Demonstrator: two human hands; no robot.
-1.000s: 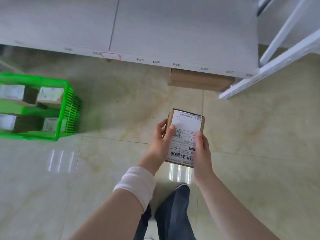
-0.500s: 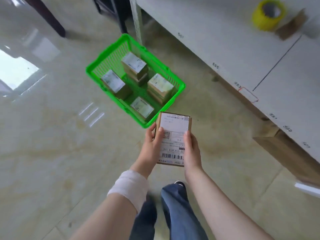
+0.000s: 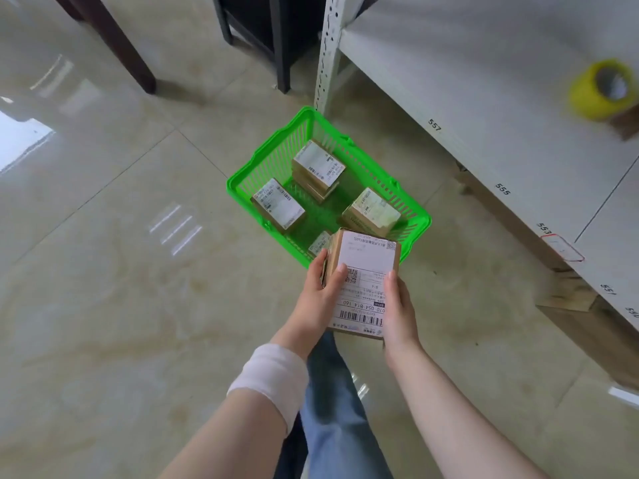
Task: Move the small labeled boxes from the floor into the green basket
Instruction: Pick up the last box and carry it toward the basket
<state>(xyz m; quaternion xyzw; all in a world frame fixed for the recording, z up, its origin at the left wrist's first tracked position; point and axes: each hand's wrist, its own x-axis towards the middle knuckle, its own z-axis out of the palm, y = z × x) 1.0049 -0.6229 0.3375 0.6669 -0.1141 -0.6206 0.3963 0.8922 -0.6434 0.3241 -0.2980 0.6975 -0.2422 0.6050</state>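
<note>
A small brown labeled box (image 3: 363,271) with a white shipping label on top is held in the air between both hands. My left hand (image 3: 320,293) grips its left side, thumb on the label. My right hand (image 3: 399,311) grips its right side. The box hangs just over the near rim of the green basket (image 3: 242,178), which stands on the floor. Inside the basket lie several labeled boxes: one (image 3: 278,203) at the left, a stack (image 3: 318,167) at the back, one (image 3: 371,212) at the right. The held box partly hides a further box (image 3: 318,244).
A white shelf (image 3: 484,98) with number tags runs along the right; a yellow tape roll (image 3: 603,89) lies on it. Cardboard (image 3: 587,323) sits under the shelf. Dark furniture legs (image 3: 114,46) stand at the back. Glossy tile floor spreads left.
My view has swung left and closer to the basket. Both hands have carried the box forward, from short of the basket to over its near rim.
</note>
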